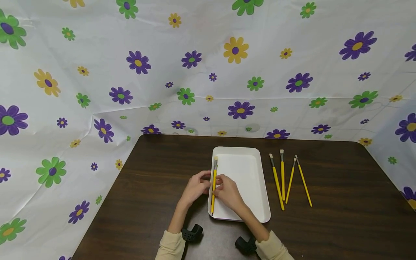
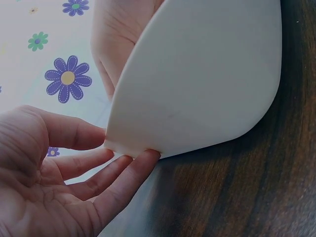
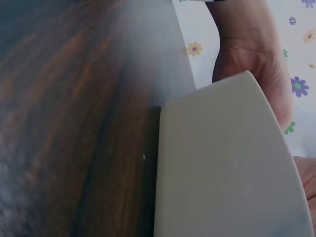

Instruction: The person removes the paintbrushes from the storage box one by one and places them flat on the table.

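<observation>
A yellow-handled paintbrush [image 1: 215, 169] lies lengthwise along the left side of the white tray [image 1: 247, 173], bristles toward the far end. Over the tray, my right hand [image 1: 228, 191] pinches its handle midway, thumb and fingertips right at the brush. On the other side of the brush, my left hand [image 1: 196, 188] is at the tray's left wall. The left wrist view shows the extended fingers of this left hand [image 2: 64, 173] touching the outside of the tray wall [image 2: 197, 89]. In the right wrist view the tray wall [image 3: 222, 163] hides the right fingertips.
To the right of the tray, several more yellow paintbrushes [image 1: 277, 186] lie on the dark wooden table [image 1: 344, 180], bristles pointing away. A white flowered cloth [image 1: 208, 65] hangs behind the table and at its sides.
</observation>
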`<state>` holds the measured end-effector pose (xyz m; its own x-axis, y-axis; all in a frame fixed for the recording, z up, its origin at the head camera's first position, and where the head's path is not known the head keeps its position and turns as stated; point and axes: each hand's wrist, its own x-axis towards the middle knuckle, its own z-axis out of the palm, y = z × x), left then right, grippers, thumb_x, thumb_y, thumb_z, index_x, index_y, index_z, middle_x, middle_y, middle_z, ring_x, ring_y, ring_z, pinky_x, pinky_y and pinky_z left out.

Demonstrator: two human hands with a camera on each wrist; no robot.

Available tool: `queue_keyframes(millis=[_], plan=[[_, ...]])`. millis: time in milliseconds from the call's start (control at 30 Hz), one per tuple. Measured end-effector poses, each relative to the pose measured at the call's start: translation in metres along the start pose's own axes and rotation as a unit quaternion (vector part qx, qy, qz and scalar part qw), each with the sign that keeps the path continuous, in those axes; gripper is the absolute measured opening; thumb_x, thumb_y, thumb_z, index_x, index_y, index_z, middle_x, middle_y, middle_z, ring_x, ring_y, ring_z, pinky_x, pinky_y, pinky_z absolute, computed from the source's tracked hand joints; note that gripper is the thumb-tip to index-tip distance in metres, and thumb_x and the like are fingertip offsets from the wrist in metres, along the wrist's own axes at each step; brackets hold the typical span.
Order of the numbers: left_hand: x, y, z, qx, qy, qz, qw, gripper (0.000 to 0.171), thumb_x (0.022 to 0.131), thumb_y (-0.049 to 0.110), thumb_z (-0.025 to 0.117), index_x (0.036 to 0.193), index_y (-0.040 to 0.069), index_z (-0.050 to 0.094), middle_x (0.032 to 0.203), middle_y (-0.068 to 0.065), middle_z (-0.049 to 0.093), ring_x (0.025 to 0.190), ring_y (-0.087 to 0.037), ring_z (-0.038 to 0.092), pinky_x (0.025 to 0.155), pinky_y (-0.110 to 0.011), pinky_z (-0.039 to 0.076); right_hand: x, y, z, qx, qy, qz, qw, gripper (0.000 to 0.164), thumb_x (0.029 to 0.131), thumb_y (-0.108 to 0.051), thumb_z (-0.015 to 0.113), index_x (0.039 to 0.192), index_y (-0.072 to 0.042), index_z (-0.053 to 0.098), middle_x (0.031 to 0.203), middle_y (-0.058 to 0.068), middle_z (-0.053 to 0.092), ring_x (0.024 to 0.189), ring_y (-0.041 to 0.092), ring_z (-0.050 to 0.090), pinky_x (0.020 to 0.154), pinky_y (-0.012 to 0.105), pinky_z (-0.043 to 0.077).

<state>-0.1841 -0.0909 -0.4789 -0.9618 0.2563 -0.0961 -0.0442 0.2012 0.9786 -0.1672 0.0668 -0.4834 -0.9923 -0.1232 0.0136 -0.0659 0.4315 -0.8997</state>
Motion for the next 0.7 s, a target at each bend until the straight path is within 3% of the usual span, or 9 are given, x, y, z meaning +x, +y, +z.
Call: queue_keyframes(millis=[433, 700], plan=[[0.0024, -0.0031, -0.0003, 0.009, -0.001, -0.003, 1.0000, 0.047, 0.091, 0.002, 0.059, 0.137, -0.008, 0.059, 0.130, -0.026, 0.063, 0.100, -0.030, 0.070, 0.074, -0.039, 0.063, -0.0016, -0.0001, 0.0051, 0.006, 0.001, -0.001, 1.000, 0.051, 0.075, 0.013, 0.074, 0.123, 0.015, 0.058, 0.094, 0.015, 0.063, 0.079, 0.023, 0.068, 0.059, 0.027, 0.059], [0.0002, 0.0003, 0.0005, 0.010, 0.000, -0.005, 0.9999, 0.047, 0.093, 0.002, 0.059, 0.139, -0.009, 0.058, 0.132, -0.027, 0.062, 0.103, -0.033, 0.070, 0.074, -0.041, 0.063, -0.0017, -0.0013, 0.0053, 0.007, -0.006, 0.011, 1.000, 0.055, 0.072, 0.012, 0.073, 0.126, 0.015, 0.059, 0.092, 0.014, 0.064, 0.076, 0.021, 0.067, 0.059, 0.029, 0.059]])
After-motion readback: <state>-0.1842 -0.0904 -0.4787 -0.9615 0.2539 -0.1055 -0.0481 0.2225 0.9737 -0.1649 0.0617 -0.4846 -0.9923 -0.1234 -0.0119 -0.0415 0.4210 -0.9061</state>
